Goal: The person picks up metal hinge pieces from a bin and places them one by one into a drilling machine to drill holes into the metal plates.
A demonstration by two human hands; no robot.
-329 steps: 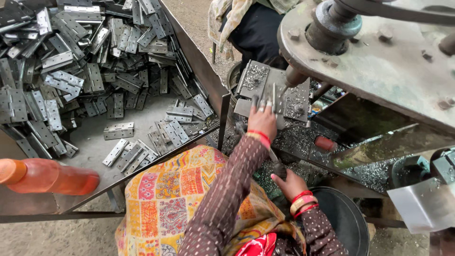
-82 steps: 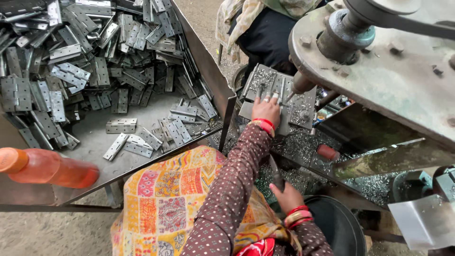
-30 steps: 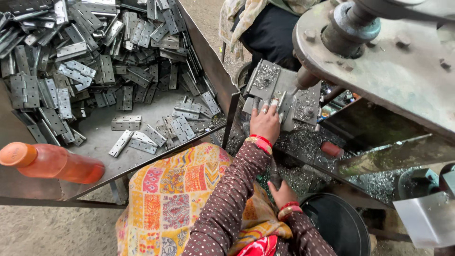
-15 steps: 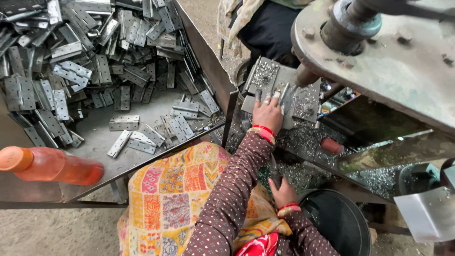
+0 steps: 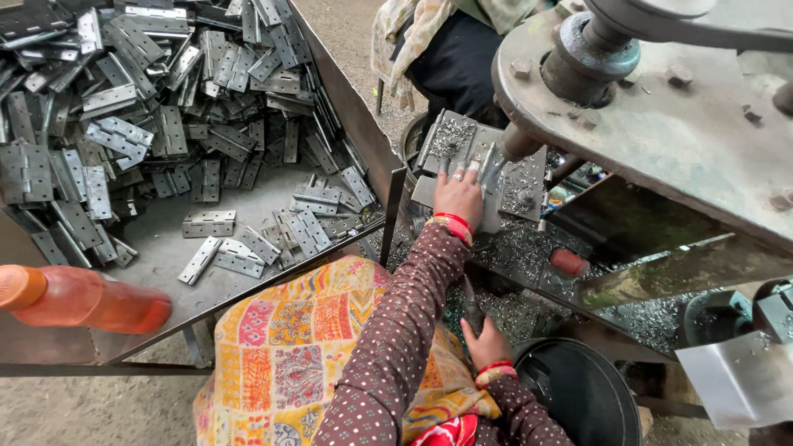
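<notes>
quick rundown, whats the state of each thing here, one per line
left hand: flat, fingers pressing a hinge on the machine plate
right hand: closed around a dark lever handle
machine plate: strewn with metal shavings
hinges: piled loose in the metal tray
orange bottle: capped, lying on its side
black bucket: open

This was a small metal workshop — a place where hardware got machined in bulk. A sloped steel tray (image 5: 165, 248) was heaped with grey metal hinges (image 5: 149, 124), all of one kind. Beside it stood a heavy, worn machine (image 5: 661, 124) with bolts and a thick spindle, and its work plate (image 5: 462, 165) was littered with bright metal shavings (image 5: 529, 256). The ground below was bare dirt and grit — no home or office floor.
</notes>
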